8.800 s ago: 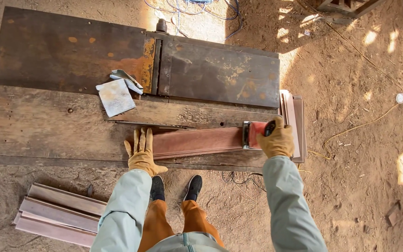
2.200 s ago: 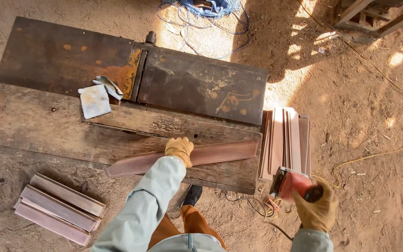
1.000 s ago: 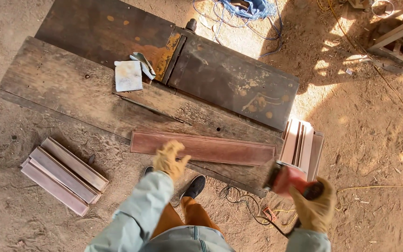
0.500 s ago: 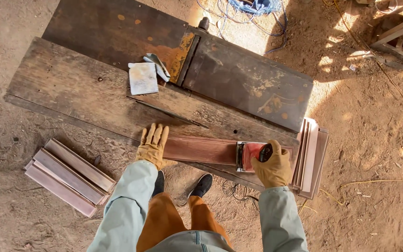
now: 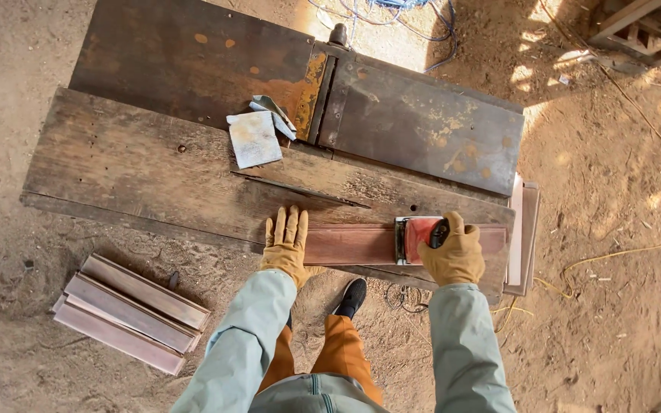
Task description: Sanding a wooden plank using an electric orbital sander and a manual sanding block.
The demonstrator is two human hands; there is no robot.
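A reddish wooden board (image 5: 350, 245) lies along the near edge of an old plank workbench (image 5: 139, 176). My left hand (image 5: 286, 243), in a tan glove, presses flat on the board's left end with fingers spread. My right hand (image 5: 457, 252), also gloved, grips a red power sander (image 5: 416, 235) that rests on the board's right part.
Sheets of sandpaper (image 5: 255, 136) lie on the bench beside a rusty metal machine table (image 5: 422, 126). One stack of boards (image 5: 128, 310) sits on the dirt floor at the left, another stack (image 5: 523, 237) at the bench's right end. Cables (image 5: 613, 256) trail across the ground.
I turned the board over with my left hand while the right held the sander off the bench. Now the left hand lies flat on the board and the sander sits on it.
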